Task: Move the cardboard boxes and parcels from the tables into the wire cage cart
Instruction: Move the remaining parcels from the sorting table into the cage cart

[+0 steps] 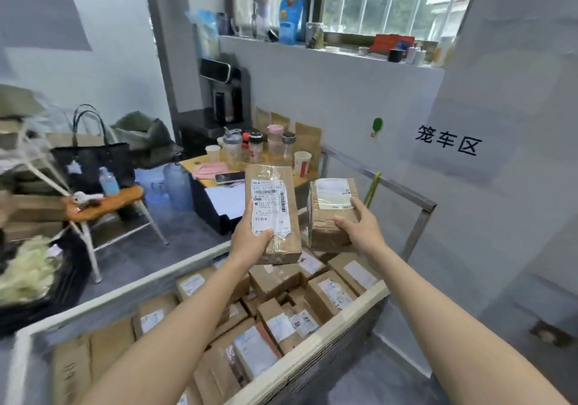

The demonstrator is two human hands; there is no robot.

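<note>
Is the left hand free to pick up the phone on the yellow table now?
Probably not: the left hand grips a labelled parcel, and the phone lies farther off, behind that parcel.

Parcel-handling room, back-of-house. A wire cage cart (312, 346) was recorded heaped with cardboard parcels (331, 295) bearing shipping labels, and the wall beside it was lettered 笼车区 (447, 143), "cage cart area". A staff table (187, 164) crowded with drink bottles (233, 148) and paper cups (302, 162) was noted behind.
</note>
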